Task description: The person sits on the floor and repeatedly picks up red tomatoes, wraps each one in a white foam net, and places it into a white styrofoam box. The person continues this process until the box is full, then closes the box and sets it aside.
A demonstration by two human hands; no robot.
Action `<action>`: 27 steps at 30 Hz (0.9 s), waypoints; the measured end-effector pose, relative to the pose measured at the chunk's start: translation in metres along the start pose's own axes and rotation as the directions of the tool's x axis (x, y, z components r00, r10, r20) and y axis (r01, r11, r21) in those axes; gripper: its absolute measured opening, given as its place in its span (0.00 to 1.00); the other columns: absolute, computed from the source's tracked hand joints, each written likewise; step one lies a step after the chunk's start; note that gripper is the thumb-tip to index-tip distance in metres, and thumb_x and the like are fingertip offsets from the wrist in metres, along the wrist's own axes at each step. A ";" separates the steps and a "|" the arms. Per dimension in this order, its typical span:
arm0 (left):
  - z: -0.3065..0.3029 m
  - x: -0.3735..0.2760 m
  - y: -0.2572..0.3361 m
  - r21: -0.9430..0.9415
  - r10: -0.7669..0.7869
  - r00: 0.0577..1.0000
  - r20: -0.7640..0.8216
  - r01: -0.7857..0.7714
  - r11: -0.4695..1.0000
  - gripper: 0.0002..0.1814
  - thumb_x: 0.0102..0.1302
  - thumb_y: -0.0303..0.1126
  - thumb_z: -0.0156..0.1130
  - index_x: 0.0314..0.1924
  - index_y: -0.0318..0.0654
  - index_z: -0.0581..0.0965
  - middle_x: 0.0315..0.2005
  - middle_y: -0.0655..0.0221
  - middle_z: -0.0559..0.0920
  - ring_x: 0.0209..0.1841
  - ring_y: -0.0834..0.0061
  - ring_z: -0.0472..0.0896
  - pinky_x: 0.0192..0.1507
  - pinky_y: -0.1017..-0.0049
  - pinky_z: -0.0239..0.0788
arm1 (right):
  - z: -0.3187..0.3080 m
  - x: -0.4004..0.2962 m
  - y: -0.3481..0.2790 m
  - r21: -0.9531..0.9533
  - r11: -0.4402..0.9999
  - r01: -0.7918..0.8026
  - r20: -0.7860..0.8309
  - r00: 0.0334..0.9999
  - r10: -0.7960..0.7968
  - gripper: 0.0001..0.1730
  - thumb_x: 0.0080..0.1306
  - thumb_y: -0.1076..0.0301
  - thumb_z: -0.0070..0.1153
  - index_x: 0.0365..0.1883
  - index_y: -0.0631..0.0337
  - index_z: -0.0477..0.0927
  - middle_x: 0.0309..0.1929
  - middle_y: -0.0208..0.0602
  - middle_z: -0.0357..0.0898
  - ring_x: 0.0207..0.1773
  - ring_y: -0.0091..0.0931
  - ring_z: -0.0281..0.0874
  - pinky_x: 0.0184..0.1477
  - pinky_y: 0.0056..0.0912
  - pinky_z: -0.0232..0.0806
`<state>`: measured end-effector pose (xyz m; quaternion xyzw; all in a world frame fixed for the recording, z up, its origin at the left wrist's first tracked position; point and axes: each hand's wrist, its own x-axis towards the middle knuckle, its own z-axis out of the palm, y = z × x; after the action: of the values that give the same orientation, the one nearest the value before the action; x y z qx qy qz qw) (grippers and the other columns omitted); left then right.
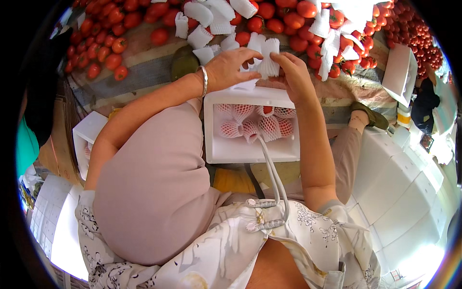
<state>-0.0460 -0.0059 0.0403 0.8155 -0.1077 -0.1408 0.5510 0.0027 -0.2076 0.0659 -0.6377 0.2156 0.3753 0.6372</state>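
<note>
My right hand (294,74) pinches a white foam net sleeve (270,57) between thumb and fingers, just beyond the far rim of a white foam box. Facing it from the left, my left hand (234,68) wears a bangle at the wrist; its fingers are apart beside the foam sleeves, and nothing shows between them. The white foam box (252,153) stands below both hands. Inside it, tomatoes in foam nets (269,126) lie in rows along the far part. Loose foam sleeves (198,13) are scattered over the tomatoes beyond my hands.
Piles of red tomatoes (113,61) spread over a striped cloth (140,77). A second foam box (88,126) stands at the left, another (399,72) at the far right. Stacked white foam boxes (393,180) are at the right. A person (426,104) is at the right edge.
</note>
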 end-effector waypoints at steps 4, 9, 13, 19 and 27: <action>-0.002 0.003 -0.002 -0.084 -0.044 0.993 -0.107 0.035 0.996 0.18 0.65 0.39 0.65 0.47 0.33 0.78 0.35 0.59 0.80 0.36 0.64 0.81 0.43 0.68 0.74 | 0.014 0.001 -0.006 -0.093 0.976 0.196 0.074 0.979 -0.190 0.24 0.64 0.55 0.64 0.46 0.69 0.77 0.33 0.35 0.79 0.32 0.22 0.77 0.35 0.25 0.73; -0.006 0.002 -0.022 0.061 -0.009 0.979 -0.202 0.022 0.998 0.15 0.69 0.35 0.59 0.48 0.30 0.77 0.31 0.62 0.79 0.33 0.71 0.80 0.38 0.72 0.72 | 0.029 0.010 0.010 -0.447 0.750 0.488 0.175 0.869 -0.462 0.22 0.65 0.60 0.64 0.46 0.72 0.76 0.32 0.36 0.81 0.33 0.23 0.81 0.36 0.26 0.74; -0.007 0.004 -0.022 -0.037 -0.100 0.970 -0.223 0.094 0.995 0.14 0.68 0.34 0.56 0.48 0.30 0.77 0.33 0.61 0.80 0.33 0.71 0.80 0.39 0.72 0.72 | 0.038 0.012 0.020 -0.181 0.930 0.319 -0.019 0.945 -0.328 0.20 0.64 0.63 0.64 0.44 0.72 0.76 0.30 0.37 0.82 0.31 0.23 0.82 0.35 0.27 0.73; -0.005 0.013 -0.029 -0.306 -0.387 0.860 -0.333 0.290 0.907 0.14 0.65 0.36 0.57 0.42 0.32 0.79 0.28 0.55 0.81 0.31 0.61 0.80 0.37 0.65 0.72 | 0.070 0.010 0.050 -0.298 0.853 0.428 0.026 0.897 -0.441 0.12 0.64 0.70 0.57 0.40 0.72 0.75 0.27 0.39 0.81 0.27 0.24 0.81 0.30 0.26 0.72; -0.016 0.018 -0.044 -0.046 -0.200 0.837 -0.510 0.206 0.978 0.12 0.62 0.29 0.59 0.44 0.33 0.78 0.34 0.54 0.81 0.32 0.53 0.79 0.37 0.63 0.72 | 0.072 -0.006 0.030 -0.538 0.676 0.505 -0.060 0.776 -0.628 0.12 0.63 0.73 0.59 0.43 0.67 0.75 0.38 0.44 0.80 0.39 0.32 0.82 0.39 0.31 0.73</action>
<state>-0.0230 0.0180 0.0033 0.8331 0.1286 0.0239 0.5374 -0.0381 -0.1420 0.0576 -0.8535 -0.0219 0.1197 0.5067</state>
